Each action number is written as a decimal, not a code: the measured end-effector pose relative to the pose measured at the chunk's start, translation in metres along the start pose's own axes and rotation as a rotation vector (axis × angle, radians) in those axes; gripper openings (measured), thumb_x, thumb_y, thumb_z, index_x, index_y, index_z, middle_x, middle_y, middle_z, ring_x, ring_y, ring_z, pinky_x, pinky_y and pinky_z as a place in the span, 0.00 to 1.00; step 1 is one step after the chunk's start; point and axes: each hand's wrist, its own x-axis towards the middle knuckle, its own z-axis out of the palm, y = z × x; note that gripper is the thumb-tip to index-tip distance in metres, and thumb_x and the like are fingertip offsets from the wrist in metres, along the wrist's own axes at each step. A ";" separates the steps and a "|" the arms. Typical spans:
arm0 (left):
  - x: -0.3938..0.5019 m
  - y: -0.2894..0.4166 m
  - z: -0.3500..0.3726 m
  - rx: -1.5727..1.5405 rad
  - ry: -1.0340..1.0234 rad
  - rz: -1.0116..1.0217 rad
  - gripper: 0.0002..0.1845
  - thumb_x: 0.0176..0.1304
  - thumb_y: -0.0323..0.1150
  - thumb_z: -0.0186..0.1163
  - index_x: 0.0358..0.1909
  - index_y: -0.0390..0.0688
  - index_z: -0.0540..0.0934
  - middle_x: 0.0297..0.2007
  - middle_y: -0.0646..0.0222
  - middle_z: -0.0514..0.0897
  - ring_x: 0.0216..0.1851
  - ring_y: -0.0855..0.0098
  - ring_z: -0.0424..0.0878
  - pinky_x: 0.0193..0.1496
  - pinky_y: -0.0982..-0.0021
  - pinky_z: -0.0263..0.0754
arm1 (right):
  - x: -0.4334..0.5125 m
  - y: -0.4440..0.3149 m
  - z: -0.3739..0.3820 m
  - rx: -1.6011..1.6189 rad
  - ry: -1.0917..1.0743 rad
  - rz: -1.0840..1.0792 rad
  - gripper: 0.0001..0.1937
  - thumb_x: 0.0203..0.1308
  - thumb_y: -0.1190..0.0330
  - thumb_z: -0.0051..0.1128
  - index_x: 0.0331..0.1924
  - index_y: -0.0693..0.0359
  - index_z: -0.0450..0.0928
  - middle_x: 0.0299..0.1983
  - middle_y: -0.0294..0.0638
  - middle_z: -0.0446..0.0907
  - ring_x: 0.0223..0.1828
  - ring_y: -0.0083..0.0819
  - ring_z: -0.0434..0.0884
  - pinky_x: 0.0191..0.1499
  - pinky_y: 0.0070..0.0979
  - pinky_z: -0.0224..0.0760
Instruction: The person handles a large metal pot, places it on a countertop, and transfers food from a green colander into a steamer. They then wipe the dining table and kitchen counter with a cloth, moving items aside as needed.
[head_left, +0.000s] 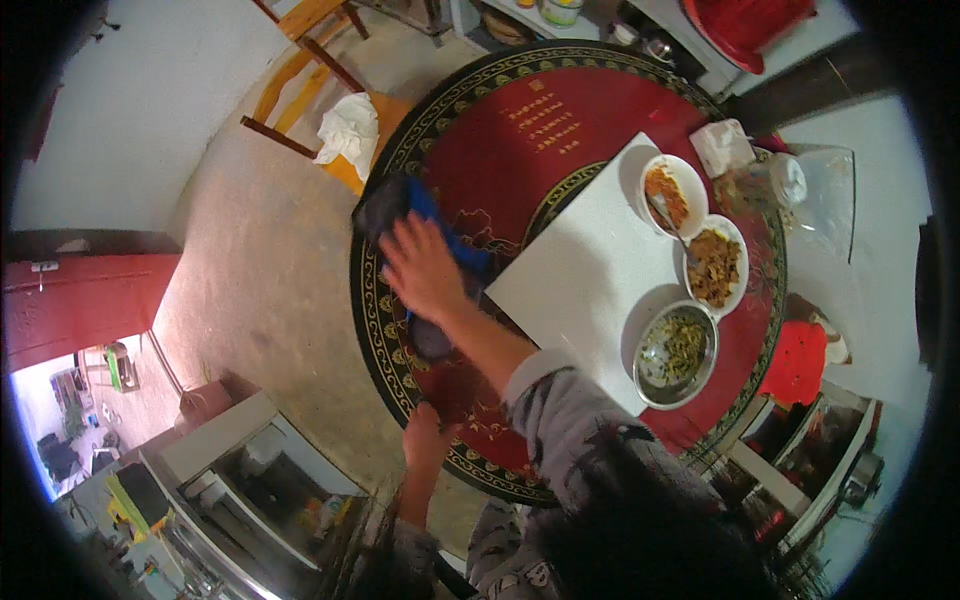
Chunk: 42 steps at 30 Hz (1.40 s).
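My right hand (424, 266) reaches across the round table with a red and black patterned top (480, 150). Its fingers are spread flat over a dark and blue cloth (459, 244), which lies bunched near the table's left rim. The palm's underside is hidden. Nearer to me, my left hand (426, 439) is at the table's edge with its fingers curled; whether it grips anything does not show. A white board or sheet (585, 262) lies on the table, right of my right hand. Along its right side are two white bowls of food (706, 196) (744, 259) and a metal bowl of green food (679, 345).
A wooden chair (300, 97) with crumpled white cloth or paper (349, 127) on its seat stands beyond the table's left rim. A tissue pack (721, 148) and a plastic jar (787, 180) sit at the far right. Cabinets (232, 442) stand at lower left, a red stool (795, 360) at right.
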 end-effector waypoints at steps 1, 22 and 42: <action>0.000 -0.006 0.001 -0.060 -0.002 0.037 0.20 0.46 0.33 0.69 0.35 0.40 0.68 0.31 0.59 0.75 0.32 0.61 0.78 0.33 0.65 0.73 | -0.022 -0.014 0.000 0.031 -0.026 -0.021 0.22 0.56 0.59 0.50 0.54 0.60 0.71 0.58 0.49 0.65 0.64 0.49 0.57 0.65 0.46 0.46; -0.232 -0.050 0.091 -0.512 -0.385 0.360 0.10 0.61 0.32 0.56 0.40 0.39 0.70 0.31 0.64 0.78 0.31 0.72 0.81 0.35 0.72 0.75 | -0.575 -0.049 -0.229 -0.389 -0.208 0.335 0.29 0.41 0.69 0.56 0.55 0.42 0.70 0.54 0.33 0.68 0.51 0.37 0.69 0.49 0.34 0.66; -0.379 0.141 0.241 -0.610 -1.248 0.112 0.28 0.64 0.49 0.49 0.60 0.45 0.61 0.59 0.65 0.64 0.54 0.64 0.70 0.54 0.61 0.67 | -0.691 -0.212 -0.404 1.219 0.639 0.955 0.30 0.57 0.49 0.54 0.59 0.55 0.67 0.54 0.37 0.72 0.53 0.28 0.70 0.52 0.27 0.64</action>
